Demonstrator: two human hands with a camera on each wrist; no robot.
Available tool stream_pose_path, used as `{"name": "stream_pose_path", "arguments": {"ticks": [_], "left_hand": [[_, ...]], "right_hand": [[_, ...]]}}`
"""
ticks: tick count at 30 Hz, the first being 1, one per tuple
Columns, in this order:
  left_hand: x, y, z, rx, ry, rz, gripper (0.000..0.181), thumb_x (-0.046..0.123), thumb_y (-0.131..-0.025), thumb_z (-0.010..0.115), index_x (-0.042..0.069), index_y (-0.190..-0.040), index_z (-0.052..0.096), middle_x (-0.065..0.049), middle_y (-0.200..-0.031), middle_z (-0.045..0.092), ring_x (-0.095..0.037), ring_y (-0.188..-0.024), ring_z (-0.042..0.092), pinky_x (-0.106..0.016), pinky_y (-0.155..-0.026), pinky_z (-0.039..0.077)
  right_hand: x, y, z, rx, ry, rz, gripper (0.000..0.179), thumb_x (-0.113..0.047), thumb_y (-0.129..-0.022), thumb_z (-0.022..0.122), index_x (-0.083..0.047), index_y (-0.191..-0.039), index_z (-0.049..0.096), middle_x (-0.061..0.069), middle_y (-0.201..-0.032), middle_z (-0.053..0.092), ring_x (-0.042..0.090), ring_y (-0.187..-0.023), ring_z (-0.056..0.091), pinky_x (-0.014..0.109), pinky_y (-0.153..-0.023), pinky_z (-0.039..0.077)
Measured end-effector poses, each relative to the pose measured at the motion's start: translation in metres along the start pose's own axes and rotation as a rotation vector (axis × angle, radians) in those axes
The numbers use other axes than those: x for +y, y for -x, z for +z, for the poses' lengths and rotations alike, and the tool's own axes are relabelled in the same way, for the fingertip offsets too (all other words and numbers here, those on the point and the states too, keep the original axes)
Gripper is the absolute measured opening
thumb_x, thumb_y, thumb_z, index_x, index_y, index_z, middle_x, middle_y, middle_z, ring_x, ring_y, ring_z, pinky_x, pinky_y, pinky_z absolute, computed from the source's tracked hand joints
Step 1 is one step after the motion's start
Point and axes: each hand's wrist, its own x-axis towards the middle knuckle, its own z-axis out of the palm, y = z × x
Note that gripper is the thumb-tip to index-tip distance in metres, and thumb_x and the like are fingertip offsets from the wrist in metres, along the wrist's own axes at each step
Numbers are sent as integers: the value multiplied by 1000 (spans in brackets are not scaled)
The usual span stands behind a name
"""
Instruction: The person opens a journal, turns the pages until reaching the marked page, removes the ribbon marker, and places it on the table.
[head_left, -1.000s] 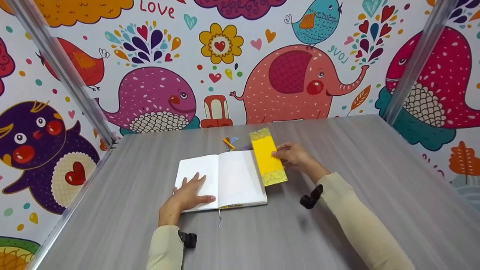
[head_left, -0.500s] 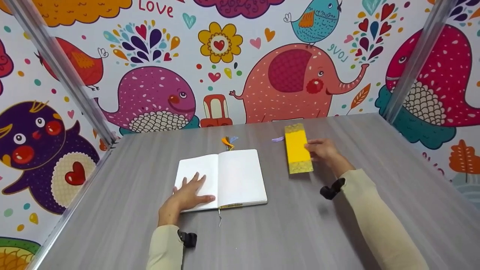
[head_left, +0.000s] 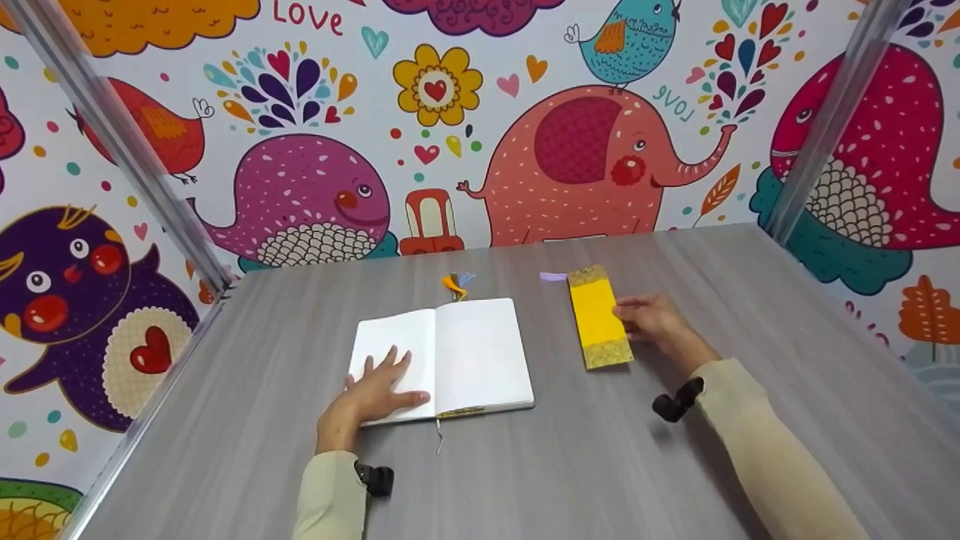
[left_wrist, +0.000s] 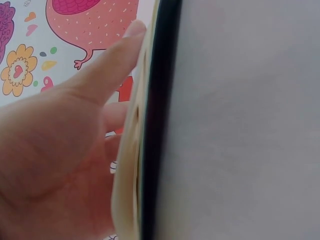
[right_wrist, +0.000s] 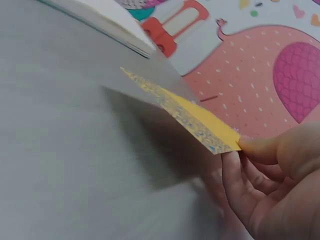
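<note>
Fingers (right_wrist: 233,172) and thumb of the right hand (head_left: 660,324) are pinched together on the long right edge of the yellow card (head_left: 601,315). The card is over the tabletop (head_left: 540,480), right of the book (head_left: 484,352) and apart from it. There is a gap under its near end; I cannot tell if the far end touches down. A purple ribbon (head_left: 553,277) sticks out to the left by the far end. The left hand (head_left: 379,390) rests on the left page (head_left: 401,330), its fingers straight and spread wide, gripping nothing.

To hold the card well, a soft pinch seems best, since it looks thin and might bend. Holding it level and moving slowly should help too. The ribbon is best kept out from under the card, so it does not get squashed. A light, flat left hand should hold the page without creasing it.
</note>
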Motion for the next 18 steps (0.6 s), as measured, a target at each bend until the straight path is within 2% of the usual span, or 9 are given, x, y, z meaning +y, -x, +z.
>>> {"name": "stream_pose_path", "arguments": {"ticks": [8, 12, 18], "left_hand": [[2, -1, -1, -12, -4, -4, 92, 51, -91, 67, 5, -158, 24, -22, -168, 8, -55, -151, -5, -79, -113, -6], [3, 0, -2, -14, -14, 0, 92, 52, -91, 66, 5, -158, 24, -23, -168, 8, -55, -151, -4, -79, -113, -5], [2, 2, -2, -14, -11, -2, 93, 53, -91, 67, 5, -158, 24, -23, -167, 8, -56, -150, -4, -80, -113, -4]], "right_hand": [[15, 13, -2, -63, 61, -72, 46, -23, -100, 63, 2, -137, 55, 6, -103, 71, 12, -80, 65, 24, -68, 59], [20, 21, -2, -51, 131, -81, 45, -21, -97, 66, 5, -133, 58, 11, -103, 73, 12, -76, 66, 25, -65, 60], [21, 33, 6, 14, 237, -95, 35, -16, -94, 70, 6, -121, 63, 16, -99, 72, 14, -71, 66, 28, -60, 60]]}}
